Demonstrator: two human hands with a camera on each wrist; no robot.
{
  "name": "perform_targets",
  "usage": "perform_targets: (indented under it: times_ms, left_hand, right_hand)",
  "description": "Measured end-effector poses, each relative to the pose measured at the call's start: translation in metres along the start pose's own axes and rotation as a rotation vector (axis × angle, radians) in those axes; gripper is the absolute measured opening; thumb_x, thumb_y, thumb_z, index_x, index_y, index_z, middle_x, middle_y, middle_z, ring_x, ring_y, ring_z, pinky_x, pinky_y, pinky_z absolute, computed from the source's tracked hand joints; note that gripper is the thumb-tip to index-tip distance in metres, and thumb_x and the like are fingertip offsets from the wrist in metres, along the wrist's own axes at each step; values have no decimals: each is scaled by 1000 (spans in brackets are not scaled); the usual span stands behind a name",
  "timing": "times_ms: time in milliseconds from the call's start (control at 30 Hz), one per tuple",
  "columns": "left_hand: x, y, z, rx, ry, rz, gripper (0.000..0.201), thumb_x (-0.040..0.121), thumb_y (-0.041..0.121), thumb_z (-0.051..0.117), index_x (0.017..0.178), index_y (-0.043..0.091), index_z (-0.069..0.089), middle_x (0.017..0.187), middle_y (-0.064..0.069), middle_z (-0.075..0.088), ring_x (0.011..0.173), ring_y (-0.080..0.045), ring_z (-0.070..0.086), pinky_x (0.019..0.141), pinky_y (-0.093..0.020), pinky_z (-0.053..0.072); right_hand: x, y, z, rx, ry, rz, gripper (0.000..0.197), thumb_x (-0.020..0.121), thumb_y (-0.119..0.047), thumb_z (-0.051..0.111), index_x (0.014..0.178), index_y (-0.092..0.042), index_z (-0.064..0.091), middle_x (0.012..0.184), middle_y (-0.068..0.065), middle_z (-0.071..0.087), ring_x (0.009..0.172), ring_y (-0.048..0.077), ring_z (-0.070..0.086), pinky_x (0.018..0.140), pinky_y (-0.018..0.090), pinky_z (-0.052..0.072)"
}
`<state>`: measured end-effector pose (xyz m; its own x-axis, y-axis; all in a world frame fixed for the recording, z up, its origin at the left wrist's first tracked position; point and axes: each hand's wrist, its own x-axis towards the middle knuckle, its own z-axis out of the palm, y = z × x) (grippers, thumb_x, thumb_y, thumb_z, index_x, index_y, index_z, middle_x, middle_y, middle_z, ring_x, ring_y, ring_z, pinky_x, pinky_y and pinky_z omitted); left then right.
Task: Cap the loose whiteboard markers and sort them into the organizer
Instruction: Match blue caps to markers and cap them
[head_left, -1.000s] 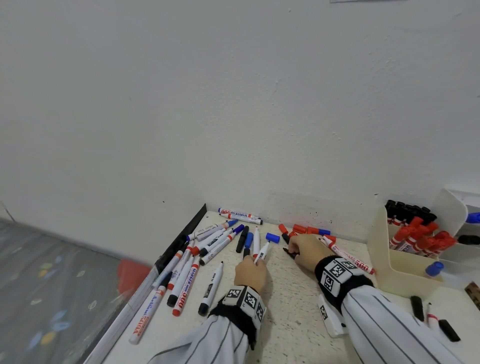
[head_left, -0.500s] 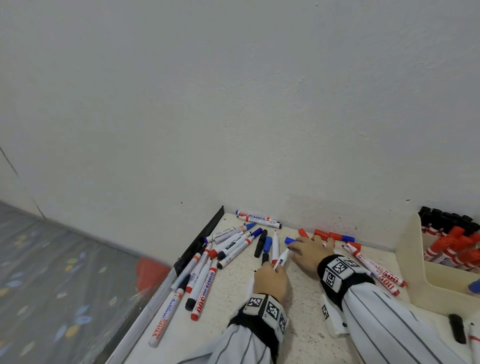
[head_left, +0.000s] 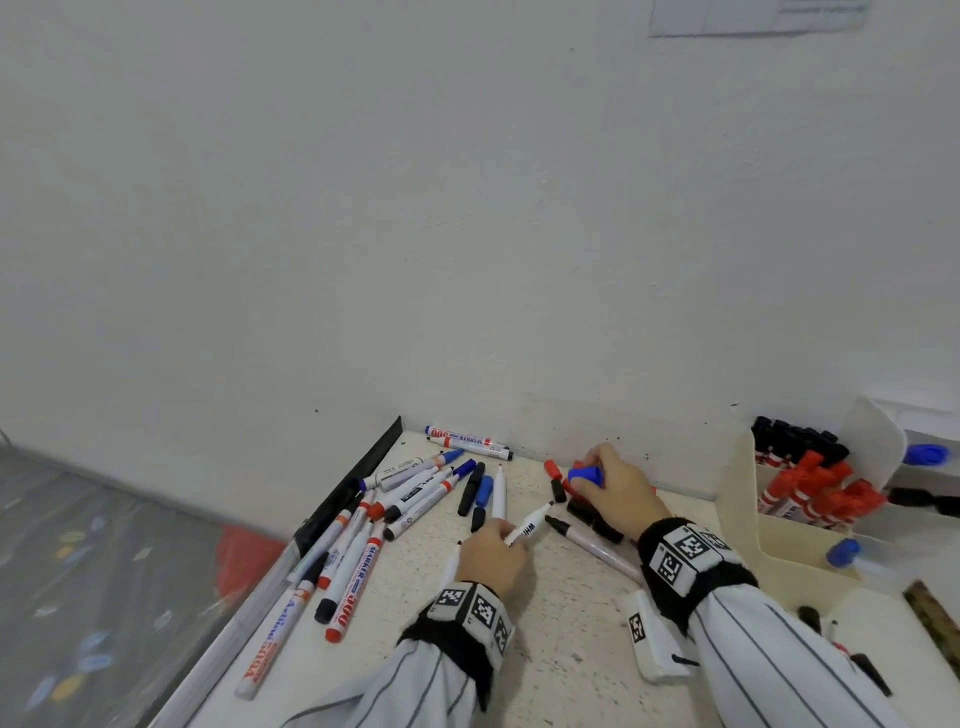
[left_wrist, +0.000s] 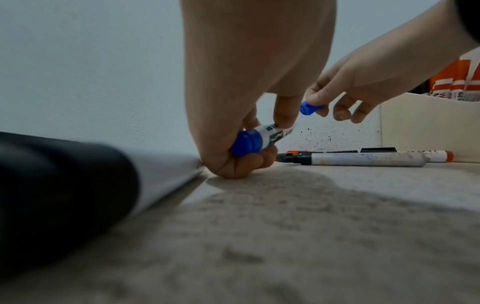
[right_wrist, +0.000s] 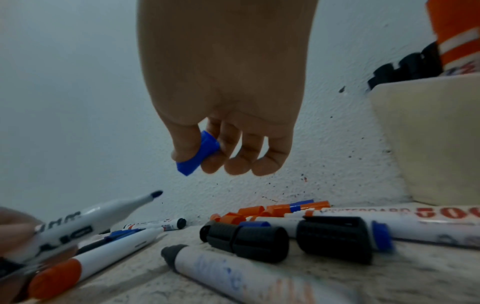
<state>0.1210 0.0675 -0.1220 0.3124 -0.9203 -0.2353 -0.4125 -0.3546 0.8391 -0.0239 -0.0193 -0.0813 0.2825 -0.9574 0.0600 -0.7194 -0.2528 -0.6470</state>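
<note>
- Whiteboard marker with a white barrel, a blue end plug and a bare tip (head_left: 527, 528) was held in the left hand (head_left: 493, 558), fingers curled round its barrel, tip pointing up toward the right hand; the hand's lower edge rested on the speckled pale desk (head_left: 561, 654).
- Small blue plastic cap (head_left: 586, 475) was pinched between thumb and forefinger of the right hand (head_left: 618, 493), raised above the desk near the wall, apart from the marker's tip.
- The right hand's other fingers (right_wrist: 249, 158) hung loosely curled beside the cap.
- A cream plastic organizer (head_left: 748, 499) stood at the right against the wall, with red-capped markers (head_left: 815, 483) and black-capped markers (head_left: 795, 434) upright in it.
- Loose markers in red, blue and black (head_left: 415, 493) lay scattered on the desk left of the hands.
- Loose black caps (head_left: 587, 512) and an uncapped black-tipped marker (head_left: 592, 545) lay under the right hand.
- Both wrists wore black bands with square coded tags.
</note>
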Motion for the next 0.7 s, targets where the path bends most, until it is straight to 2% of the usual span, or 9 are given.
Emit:
perform_targets:
  times_ms: [67, 100, 200, 300, 400, 467, 533, 600, 700]
  left_hand:
    - [-4, 0, 3, -34, 4, 37, 18, 88, 31, 51, 103, 24, 60, 101, 0, 65, 85, -11, 63, 80, -29, 56]
    - [-6, 1, 4, -42, -5, 66, 16, 88, 31, 52, 101, 25, 60, 95, 2, 64, 80, -7, 61, 72, -26, 57]
    - [-8, 4, 4, -26, -67, 137, 11, 92, 24, 51, 101, 23, 57, 84, 11, 56, 70, 1, 51, 56, -10, 38]
    - [-6, 4, 4, 21, -116, 160, 20, 93, 23, 50, 111, 17, 58, 88, 10, 55, 75, 0, 50, 59, -12, 36]
    - [-3, 3, 4, 59, -126, 133, 26, 95, 25, 48, 117, 16, 57, 107, 1, 59, 87, -7, 52, 74, -18, 40]
    - [-3, 3, 3, 57, -125, 121, 26, 95, 26, 47, 118, 16, 56, 108, 1, 58, 87, -7, 52, 69, -17, 39]
    - [-2, 2, 3, 40, -127, 116, 26, 96, 27, 46, 117, 16, 55, 108, 0, 58, 80, -5, 52, 59, -14, 37]
    - [-1, 4, 4, -34, -138, 78, 23, 97, 26, 45, 114, 15, 56, 102, -1, 60, 72, -5, 54, 56, -15, 39]
    - [-3, 9, 4, -278, -199, -43, 17, 96, 21, 48, 104, 9, 58, 86, -8, 61, 59, -14, 57, 54, -24, 50]
  right_hand:
    - [-11, 5, -4, 13, -12, -10, 13, 91, -20, 56, 95, -22, 44, 89, -7, 53, 79, 11, 50, 59, 14, 33]
    - [-16, 7, -5, 12, -13, -10, 12, 91, -19, 56, 94, -24, 45, 86, -10, 52, 77, 10, 50, 59, 13, 32]
    - [-31, 15, -7, 8, -42, 2, 16, 90, -17, 55, 91, -29, 46, 89, -7, 56, 76, 9, 51, 63, 18, 37]
    - [-40, 23, -12, -19, -48, 28, 18, 89, -15, 55, 88, -31, 47, 98, -1, 58, 84, 16, 53, 71, 27, 40]
    - [-47, 30, -25, 8, -51, 130, 5, 93, -17, 51, 94, -21, 49, 97, 6, 58, 74, 16, 51, 64, 24, 39]
    - [-54, 36, -35, 67, -194, 272, 6, 95, -21, 48, 94, -17, 52, 85, 5, 58, 59, 13, 52, 53, 22, 43]
    - [-62, 40, -42, 148, -380, 423, 15, 96, -27, 45, 99, -14, 53, 80, 5, 60, 58, 17, 58, 53, 25, 47]
    - [-68, 45, -45, 102, -419, 415, 19, 96, -30, 44, 103, -15, 53, 82, 0, 62, 65, 16, 59, 57, 24, 46]
    - [-71, 51, -44, -15, -257, 252, 9, 95, -24, 48, 100, -20, 54, 89, -5, 56, 72, 13, 54, 59, 17, 40]
